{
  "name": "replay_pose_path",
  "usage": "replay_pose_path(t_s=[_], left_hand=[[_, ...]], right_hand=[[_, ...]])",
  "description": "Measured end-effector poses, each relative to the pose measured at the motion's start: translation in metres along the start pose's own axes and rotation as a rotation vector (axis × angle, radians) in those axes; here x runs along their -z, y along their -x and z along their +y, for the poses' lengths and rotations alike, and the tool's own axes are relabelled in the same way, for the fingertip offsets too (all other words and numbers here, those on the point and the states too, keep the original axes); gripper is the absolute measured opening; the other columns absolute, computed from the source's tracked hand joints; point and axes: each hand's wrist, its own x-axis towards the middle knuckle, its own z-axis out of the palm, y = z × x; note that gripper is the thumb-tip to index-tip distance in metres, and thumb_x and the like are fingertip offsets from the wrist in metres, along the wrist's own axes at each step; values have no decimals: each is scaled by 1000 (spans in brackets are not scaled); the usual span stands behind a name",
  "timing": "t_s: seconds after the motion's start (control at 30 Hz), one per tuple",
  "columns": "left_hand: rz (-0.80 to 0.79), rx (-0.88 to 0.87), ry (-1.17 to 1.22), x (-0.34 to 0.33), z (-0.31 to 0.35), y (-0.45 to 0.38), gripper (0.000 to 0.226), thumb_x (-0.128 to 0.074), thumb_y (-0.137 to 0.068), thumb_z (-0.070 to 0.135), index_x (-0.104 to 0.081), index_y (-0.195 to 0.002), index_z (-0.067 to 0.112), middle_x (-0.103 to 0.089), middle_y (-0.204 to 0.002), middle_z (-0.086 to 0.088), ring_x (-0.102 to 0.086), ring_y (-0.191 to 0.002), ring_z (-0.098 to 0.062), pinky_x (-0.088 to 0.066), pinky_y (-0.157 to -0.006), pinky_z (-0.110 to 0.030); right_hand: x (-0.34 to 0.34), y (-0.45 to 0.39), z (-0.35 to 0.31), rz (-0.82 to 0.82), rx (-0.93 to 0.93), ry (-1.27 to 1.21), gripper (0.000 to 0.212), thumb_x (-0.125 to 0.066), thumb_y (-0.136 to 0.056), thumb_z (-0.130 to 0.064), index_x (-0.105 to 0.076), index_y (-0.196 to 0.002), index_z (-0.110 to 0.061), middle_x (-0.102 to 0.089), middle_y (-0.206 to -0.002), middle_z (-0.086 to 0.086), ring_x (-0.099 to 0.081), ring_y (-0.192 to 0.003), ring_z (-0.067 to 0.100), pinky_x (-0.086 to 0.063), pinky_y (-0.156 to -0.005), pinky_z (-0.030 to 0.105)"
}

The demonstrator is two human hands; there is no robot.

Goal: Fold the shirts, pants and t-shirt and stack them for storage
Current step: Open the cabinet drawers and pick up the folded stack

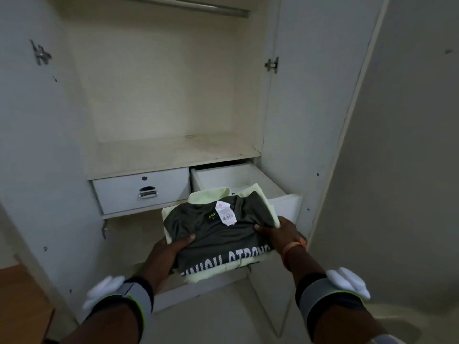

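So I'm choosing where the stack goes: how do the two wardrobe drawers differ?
The left drawer is closed, its front flush, showing a metal pull handle and a keyhole. The right drawer is pulled out with its white inside showing, and its front is partly hidden behind the folded stack. Both are white and sit side by side under the shelf.

My one head camera looked forward and down, close, into the wardrobe [173, 95] filling the frame's centre.

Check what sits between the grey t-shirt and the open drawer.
A folded pale green garment lies under the grey t-shirt, above the open drawer; the head view shows it.
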Motion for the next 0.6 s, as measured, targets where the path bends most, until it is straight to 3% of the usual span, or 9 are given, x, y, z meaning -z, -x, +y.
replay_pose_path(t_s=[0.13, 0.33, 0.5, 0.6], left_hand=[[28, -63, -5, -24, 20, -45, 36, -83, -85, 23, -73, -119, 16, -80, -108, -9, -77, -98, -31, -61, -89, -45], [85, -88, -6, -63, 34, -149, 26, -82, -86, 16, -75, -110, 10, -80, -99, -10, -78, -88, -31, -61, -76, -36], [71, -101, -32, -91, 46, -230, 19, -83, -85, 10, -76, -103, 13, -80, -99, -9, -77, -91, -29, -62, -85, -41], [96, -104, -71, -100, 57, -270, 17, -83, -84, 6, -76, -97, 14, -79, -99, -10, -76, -92, -31, -61, -85, -42]], right_hand=[[-4, -54, -10, 50, 1, -10, 32, -94, -66, -15, -71, -87, -19, -76, -92, 12, -72, -86, 31, -62, -81, 46], [-10, -147, -35, 136, -14, 54, 37, -92, -68, -14, -73, -99, -6, -74, -91, 15, -70, -82, 31, -60, -77, 41], [-14, -217, -51, 230, -29, 237, 31, -93, -66, -24, -69, -83, -14, -72, -83, 12, -69, -83, 33, -59, -81, 43], [-23, -252, -58, 231, -78, 303, 34, -92, -68, -25, -73, -93, -12, -71, -88, 14, -69, -88, 33, -54, -82, 37]])
